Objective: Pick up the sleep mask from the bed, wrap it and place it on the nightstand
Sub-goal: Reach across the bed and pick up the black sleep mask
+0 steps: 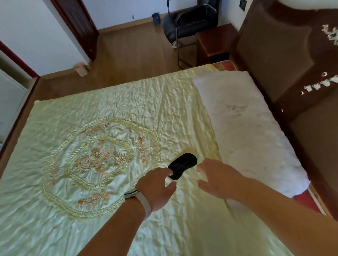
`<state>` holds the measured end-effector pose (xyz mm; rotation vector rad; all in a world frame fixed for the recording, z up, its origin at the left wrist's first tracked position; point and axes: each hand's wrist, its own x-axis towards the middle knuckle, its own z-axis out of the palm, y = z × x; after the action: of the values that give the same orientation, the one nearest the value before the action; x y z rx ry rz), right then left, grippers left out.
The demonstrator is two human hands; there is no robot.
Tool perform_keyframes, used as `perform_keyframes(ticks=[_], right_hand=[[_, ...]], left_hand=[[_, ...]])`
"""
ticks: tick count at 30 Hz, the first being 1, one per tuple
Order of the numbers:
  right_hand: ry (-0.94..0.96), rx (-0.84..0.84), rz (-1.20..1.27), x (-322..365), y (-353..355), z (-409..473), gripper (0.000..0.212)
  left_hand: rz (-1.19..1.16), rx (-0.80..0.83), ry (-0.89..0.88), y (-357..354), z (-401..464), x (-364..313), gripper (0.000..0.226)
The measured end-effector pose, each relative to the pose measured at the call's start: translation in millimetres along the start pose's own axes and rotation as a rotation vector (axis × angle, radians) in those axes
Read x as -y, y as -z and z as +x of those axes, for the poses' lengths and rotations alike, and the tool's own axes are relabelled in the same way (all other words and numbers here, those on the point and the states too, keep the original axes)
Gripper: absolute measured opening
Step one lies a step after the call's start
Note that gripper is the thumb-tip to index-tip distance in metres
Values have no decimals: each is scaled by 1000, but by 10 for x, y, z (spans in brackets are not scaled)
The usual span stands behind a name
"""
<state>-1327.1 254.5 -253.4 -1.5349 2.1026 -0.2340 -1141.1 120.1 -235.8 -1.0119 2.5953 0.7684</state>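
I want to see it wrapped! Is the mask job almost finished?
Not yet. Nothing looks done: the sleep mask lies flat on the bed. In hand: the left hand touches its near end, the right hand is open beside it. Lifting, wrapping and the nightstand remain.

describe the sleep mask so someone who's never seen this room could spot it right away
Start at the bed with its shiny pale yellow cover. Near the white pillow, between the left hand and the right hand, lies the sleep mask. It is the only black thing on the bed, a small flat oval.
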Motion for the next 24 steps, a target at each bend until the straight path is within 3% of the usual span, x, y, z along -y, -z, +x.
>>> perform_keyframes(ticks=[3, 6, 9, 11, 17, 22, 24], right_hand=[[-68, 21, 138, -178, -237, 255, 48], [-183, 104, 359, -339, -491, 552, 45], [-342, 160, 658, -529, -745, 867, 42], [-408, 156, 769, -677, -955, 1051, 40], [-573, 49, 976, -1088, -1744, 1532, 45], [-635, 22, 1056, -1326, -2262, 1935, 42], [-674, -15, 1097, -1426, -2409, 2093, 38]], left_hand=[[-194, 73, 78, -259, 355, 237, 41], [-578, 116, 245, -556, 755, 429, 21], [-1091, 61, 546, -906, 1156, 614, 12], [-1266, -30, 691, -1210, 1384, 765, 12], [-1430, -81, 843, -2077, 1968, 1153, 6], [-1408, -387, 990, -2570, 2271, 1529, 10], [-1473, -400, 1011, -2671, 2325, 1617, 11]])
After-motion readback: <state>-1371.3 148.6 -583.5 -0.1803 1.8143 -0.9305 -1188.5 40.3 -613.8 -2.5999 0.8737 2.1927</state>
